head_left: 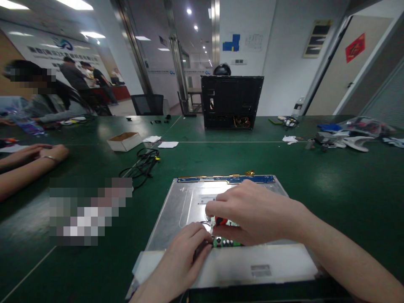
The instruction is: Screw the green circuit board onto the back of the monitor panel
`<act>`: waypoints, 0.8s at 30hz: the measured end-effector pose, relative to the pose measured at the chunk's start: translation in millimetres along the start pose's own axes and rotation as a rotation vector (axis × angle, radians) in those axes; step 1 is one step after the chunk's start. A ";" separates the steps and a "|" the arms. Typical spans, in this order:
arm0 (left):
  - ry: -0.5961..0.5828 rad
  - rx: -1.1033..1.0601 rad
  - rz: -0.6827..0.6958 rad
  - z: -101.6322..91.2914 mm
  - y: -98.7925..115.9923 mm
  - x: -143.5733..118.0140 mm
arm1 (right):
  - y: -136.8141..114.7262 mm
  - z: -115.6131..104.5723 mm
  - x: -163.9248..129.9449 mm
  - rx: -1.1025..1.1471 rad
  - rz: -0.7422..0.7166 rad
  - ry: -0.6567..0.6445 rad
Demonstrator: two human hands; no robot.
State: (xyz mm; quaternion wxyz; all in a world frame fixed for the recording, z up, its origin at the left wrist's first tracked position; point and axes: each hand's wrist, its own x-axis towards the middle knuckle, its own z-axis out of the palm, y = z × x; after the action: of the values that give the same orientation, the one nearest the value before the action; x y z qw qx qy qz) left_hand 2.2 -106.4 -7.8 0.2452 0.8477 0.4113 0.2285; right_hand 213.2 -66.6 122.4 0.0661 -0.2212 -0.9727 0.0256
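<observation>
Green bench top (331, 185) fills the view, with a glass-walled office space behind it. Landmark: the metal display panel (186, 202) lying flat, back side up, at the near edge of the bench, directly under the wearer's hands. Beyond the panel, toward the far side of the bench, a black computer case (232, 101) stands upright. Far-left of the panel, an open cardboard box (124, 141); between box and panel, a loose tangle of black cable (142, 164). Far-right of the panel, a scatter of white plastic parts (350, 141). Left of the panel, another person's forearms (28, 162) rest on the bench, hands together. Along the panel's far edge runs a blue circuit strip (227, 179). At the panel's near end, a small green circuit board (225, 242) sits on the metal. Right hand (252, 210) is curled over the board, fingers pinched on a small red-handled tool (221, 221). Left hand (186, 254) presses down at the board's left end, fingers bent, gripping nothing I can make out.
</observation>
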 end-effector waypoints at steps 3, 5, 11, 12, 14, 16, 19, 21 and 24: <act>-0.004 0.004 0.006 -0.5 0.6 -0.1 | -1.4 -2.8 -0.8 0.025 -0.016 -0.004; -0.002 0.004 0.009 -0.8 0.1 -0.3 | -2.5 -4.3 -1.1 0.037 -0.021 -0.015; 0.012 0.003 0.010 -1.0 0.4 0.0 | -3.1 -2.7 -0.5 0.024 -0.019 0.000; 0.013 0.004 0.011 -1.0 0.7 0.1 | -2.7 -1.9 -0.3 0.018 -0.017 0.004; 0.015 0.007 0.015 -0.9 0.8 0.2 | -1.8 -0.5 0.0 0.013 -0.008 0.008; 0.019 0.010 0.013 -0.5 0.3 0.0 | -1.3 0.1 0.0 0.014 0.007 0.002; 0.022 0.013 0.014 0.4 -0.7 -0.4 | -1.6 -1.0 -0.5 0.018 0.010 -0.011; 0.022 0.013 0.016 0.6 -0.9 -0.4 | -2.2 -2.6 -0.9 0.027 -0.004 -0.018; 0.021 0.010 0.017 0.1 0.0 -0.3 | -2.8 -4.5 -1.2 0.041 -0.020 -0.020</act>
State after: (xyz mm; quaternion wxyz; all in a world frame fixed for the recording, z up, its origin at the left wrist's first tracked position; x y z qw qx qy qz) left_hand 2.1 -106.7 -8.0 0.2346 0.8499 0.4076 0.2376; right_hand 213.7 -69.5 126.9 0.0610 -0.2099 -0.9747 0.0471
